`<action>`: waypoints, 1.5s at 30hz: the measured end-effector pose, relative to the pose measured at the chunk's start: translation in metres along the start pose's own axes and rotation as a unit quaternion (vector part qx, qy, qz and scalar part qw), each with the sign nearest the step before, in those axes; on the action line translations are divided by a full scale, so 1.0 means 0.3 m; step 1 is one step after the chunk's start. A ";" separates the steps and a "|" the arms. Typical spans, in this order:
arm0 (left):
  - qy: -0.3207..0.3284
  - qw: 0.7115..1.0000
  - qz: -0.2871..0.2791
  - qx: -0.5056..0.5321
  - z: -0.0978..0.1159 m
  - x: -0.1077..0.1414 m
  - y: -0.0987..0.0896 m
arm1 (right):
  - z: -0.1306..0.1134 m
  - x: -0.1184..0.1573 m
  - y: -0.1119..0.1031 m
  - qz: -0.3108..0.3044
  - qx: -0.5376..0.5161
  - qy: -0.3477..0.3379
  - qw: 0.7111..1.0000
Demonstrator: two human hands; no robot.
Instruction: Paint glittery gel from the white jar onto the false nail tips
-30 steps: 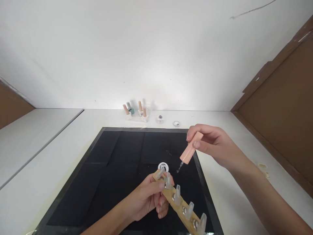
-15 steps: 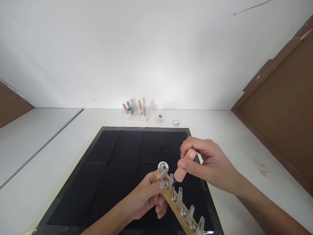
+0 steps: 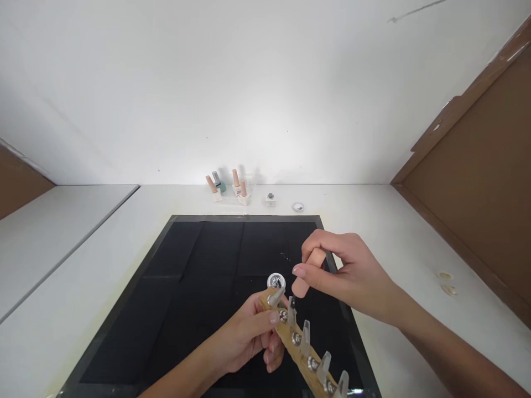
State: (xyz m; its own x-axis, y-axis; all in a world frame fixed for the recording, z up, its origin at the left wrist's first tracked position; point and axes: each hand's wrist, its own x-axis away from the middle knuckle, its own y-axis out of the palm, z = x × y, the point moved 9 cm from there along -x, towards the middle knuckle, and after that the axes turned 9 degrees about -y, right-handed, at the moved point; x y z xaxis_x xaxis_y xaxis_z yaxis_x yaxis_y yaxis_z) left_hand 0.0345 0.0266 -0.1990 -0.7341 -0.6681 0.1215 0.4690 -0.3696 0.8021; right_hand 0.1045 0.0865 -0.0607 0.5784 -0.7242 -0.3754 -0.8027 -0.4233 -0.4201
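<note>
A wooden strip [image 3: 301, 358] bearing clear nail tips [image 3: 306, 338] was held tilted above a black mat [image 3: 215, 249], its far end gripped between the thumb and fingers of the left hand [image 3: 243, 334]. The right hand [image 3: 357, 273] pinched a peach brush cap [image 3: 308, 273], the dark brush [image 3: 292, 302] at the second tip from the far end. With no support in view under the strip's near end, too firm a stroke could have swung it or knocked a tip off its metal mount [image 3: 296, 339]; a sideways slip could have smeared a neighbor. A round pot [image 3: 276, 281], just beyond the strip, risked a nudge. Small bottles [image 3: 243, 194] stood well apart on the white tabletop [image 3: 381, 221].
</note>
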 end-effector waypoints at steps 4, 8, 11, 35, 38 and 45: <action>-0.003 1.000 0.002 0.000 -0.002 0.000 -0.003 | -0.011 -0.002 -0.014 0.015 0.006 -0.014 1.000; -0.007 1.000 -0.004 0.000 -0.002 -0.001 -0.003 | -0.030 -0.003 -0.012 0.013 -0.016 -0.033 0.999; -0.004 1.000 0.000 0.005 0.003 -0.002 -0.003 | -0.030 -0.005 0.003 -0.005 -0.025 -0.035 0.999; -0.014 1.000 0.002 0.006 -0.010 0.002 0.002 | -0.003 -0.003 -0.012 0.008 -0.004 -0.005 1.000; -0.016 1.000 0.005 0.005 -0.008 0.002 0.002 | -0.019 -0.003 -0.009 0.004 -0.015 -0.022 1.000; -0.004 1.000 0.002 -0.002 0.002 -0.006 0.014 | 0.004 -0.001 0.033 -0.050 -0.045 0.006 0.998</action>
State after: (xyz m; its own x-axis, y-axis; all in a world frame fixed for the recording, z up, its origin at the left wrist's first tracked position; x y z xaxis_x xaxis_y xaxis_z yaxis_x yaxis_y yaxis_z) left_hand 0.0373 0.0268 -0.1956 -0.7363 -0.6640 0.1302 0.4743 -0.3692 0.7992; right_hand 0.0965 0.0831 -0.0658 0.6548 -0.6824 -0.3249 -0.7511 -0.5401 -0.3795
